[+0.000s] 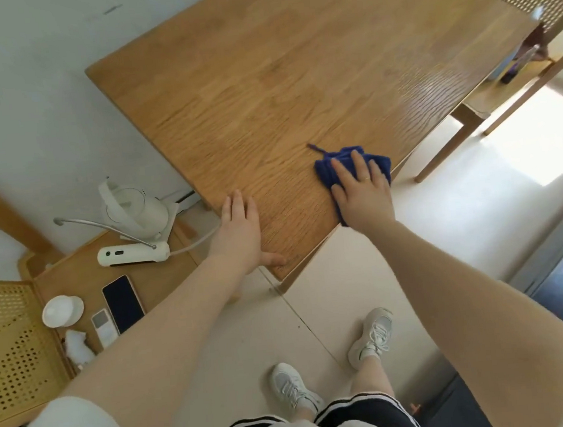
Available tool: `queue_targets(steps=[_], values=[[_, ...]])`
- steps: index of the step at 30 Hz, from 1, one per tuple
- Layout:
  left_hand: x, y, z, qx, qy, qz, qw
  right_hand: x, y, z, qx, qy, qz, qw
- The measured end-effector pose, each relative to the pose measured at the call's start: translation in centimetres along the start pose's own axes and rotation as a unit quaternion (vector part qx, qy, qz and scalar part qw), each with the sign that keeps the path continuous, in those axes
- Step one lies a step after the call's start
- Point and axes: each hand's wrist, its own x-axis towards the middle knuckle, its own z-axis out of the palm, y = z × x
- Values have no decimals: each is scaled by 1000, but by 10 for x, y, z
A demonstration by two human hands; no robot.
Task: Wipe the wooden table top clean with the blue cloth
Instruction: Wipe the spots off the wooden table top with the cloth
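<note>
Blue and bunched into soft folds, the cloth (347,165) lies under the right hand (362,193), whose fingers are straight and spread, pressing it flat onto the wooden table top (294,74) near the table's right edge and not far from the near corner. A thin loop of the same blue sticks out from the cloth's far side. The left hand (242,232) rests palm down on the wood just beside the left edge, fingers straight and together, thumb stretched toward the corner, holding nothing. The oak-grained surface shows pale glare toward its far right. Left of the table, a chair seat (73,274) carries a white electric kettle (135,210), a white power strip (132,254), a dark-screened phone (123,303), a small white remote (104,327), a white cup (62,311) and a crumpled tissue (78,348). Below, two white sneakers (371,339) stand on the pale floor.
</note>
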Motion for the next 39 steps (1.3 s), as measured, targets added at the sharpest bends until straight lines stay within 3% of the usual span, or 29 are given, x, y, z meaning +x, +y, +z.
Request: queue_targets(steps=[2, 8, 11, 14, 19, 27, 31, 35, 37, 39], values=[[-2, 0, -1, -19, 3, -1, 1000, 3, 4, -4, -19, -4, 5, 1000], [-1, 12, -11, -71, -22, -33, 997, -40, -6, -1, -16, -69, -162, 984], [7, 29, -20, -146, 58, 16, 987, -19, 10, -9, 10, -85, -213, 973], [21, 48, -26, -123, 126, 55, 983, 30, 28, -19, 25, -39, -162, 986], [47, 88, -25, -122, 97, 27, 987, 95, 57, -42, -15, -57, -80, 995], [96, 153, -40, -111, 32, 35, 993, 66, 94, -35, 10, -42, -236, 971], [107, 150, -46, -4, 14, 36, 999, 127, 126, -53, 18, 6, -142, 990], [103, 154, -49, -6, -14, 21, 1000, 164, 153, -65, 10, 19, -58, 998], [102, 157, -51, -7, -20, 15, 1000, 154, 149, -61, 21, 24, -42, 999], [102, 158, -52, -2, -14, 11, 1000, 127, 138, -53, 15, 33, -88, 995]])
